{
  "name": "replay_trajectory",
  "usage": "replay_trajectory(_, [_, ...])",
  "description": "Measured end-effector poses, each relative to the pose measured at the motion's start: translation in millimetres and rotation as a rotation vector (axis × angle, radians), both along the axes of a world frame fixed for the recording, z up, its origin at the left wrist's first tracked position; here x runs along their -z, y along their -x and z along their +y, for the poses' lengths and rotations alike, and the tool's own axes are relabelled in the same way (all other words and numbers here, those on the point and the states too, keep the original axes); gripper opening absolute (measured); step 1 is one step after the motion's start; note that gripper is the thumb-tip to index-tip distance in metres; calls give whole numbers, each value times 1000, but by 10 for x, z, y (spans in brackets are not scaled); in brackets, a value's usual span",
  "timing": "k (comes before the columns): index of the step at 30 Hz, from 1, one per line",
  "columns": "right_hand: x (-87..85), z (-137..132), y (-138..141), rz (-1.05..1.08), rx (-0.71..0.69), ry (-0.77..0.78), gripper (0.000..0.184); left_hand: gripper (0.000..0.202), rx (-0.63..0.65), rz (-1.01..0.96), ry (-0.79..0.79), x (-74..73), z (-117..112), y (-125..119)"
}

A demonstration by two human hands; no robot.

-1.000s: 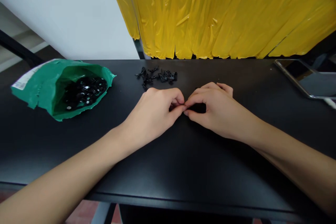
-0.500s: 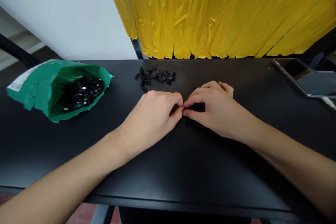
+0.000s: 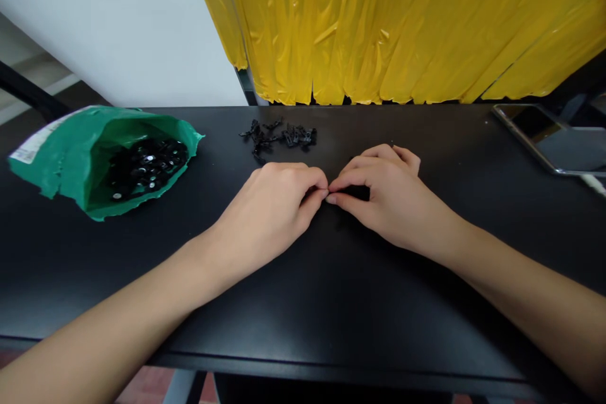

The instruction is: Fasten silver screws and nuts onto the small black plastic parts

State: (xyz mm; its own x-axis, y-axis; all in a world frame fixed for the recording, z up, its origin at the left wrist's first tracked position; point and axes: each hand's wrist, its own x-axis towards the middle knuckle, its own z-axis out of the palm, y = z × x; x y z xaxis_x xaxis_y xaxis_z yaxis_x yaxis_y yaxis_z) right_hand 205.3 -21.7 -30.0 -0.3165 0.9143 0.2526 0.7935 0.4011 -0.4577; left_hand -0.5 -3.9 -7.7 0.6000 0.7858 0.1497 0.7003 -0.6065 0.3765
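Note:
My left hand [image 3: 284, 199] and my right hand [image 3: 386, 196] meet fingertip to fingertip above the dark table. Thumb and forefinger are pinched together on each. Whatever lies between the tips is too small and covered to make out. Just beyond my left hand rests a loose heap of small black plastic pieces [image 3: 296, 136]. Over to the left, a torn green bag [image 3: 71, 161] lies on its side with its mouth toward me. Inside it are many small round black parts [image 3: 149, 164], some with shiny spots.
The black table [image 3: 303, 303] spans the view, its front edge near my forearms. A phone [image 3: 558, 139] with a white cable [image 3: 594, 185] lies at the far right. Yellow plastic sheeting [image 3: 402, 25] hangs behind the table, beside a white panel [image 3: 127, 25].
Both hands have shifted very slightly left, still pinched together at the fingertips. The bag, the black heap and the phone stay in place.

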Motion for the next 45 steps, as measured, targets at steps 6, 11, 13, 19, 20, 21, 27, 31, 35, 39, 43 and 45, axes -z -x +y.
replay_trajectory(6, [25,-1,-8,-38,-34,-51,12,11,48,-2,-17,3,54,36])
replay_trajectory(11, [25,5,-31,-73,-58,-67,13,13,87,-2,-42,16,80,35])
replay_trajectory(13, [23,8,-41,-74,-69,-67,12,12,90,-7,-42,14,77,31])
replay_trajectory(19, [29,8,-57,-70,-74,-64,11,14,65,-40,-13,-6,51,10])
replay_trajectory(20, [29,6,-56,-70,-74,-67,11,15,53,-53,0,-8,46,6])
replay_trajectory(21, [28,2,-54,-69,-76,-72,11,15,41,-63,13,-9,41,2])
replay_trajectory(27, [14,-15,-42,-60,-66,-75,12,19,2,-104,52,-5,17,10])
replay_trajectory(31, [11,-16,-40,-55,-53,-80,12,22,-14,-100,37,0,1,-3])
replay_trajectory(35, [8,-13,-45,-57,-55,-81,13,13,-63,-126,52,3,-14,-38])
replay_trajectory(39, [8,-7,-51,-61,-63,-87,13,11,-45,-157,32,-1,-18,-32])
replay_trajectory(43, [4,-10,-46,-59,-62,-86,13,15,-16,-153,23,-16,-26,-7])
replay_trajectory(45, [-6,-16,-40,-66,-57,-70,13,14,-12,-139,12,-19,-30,-2])
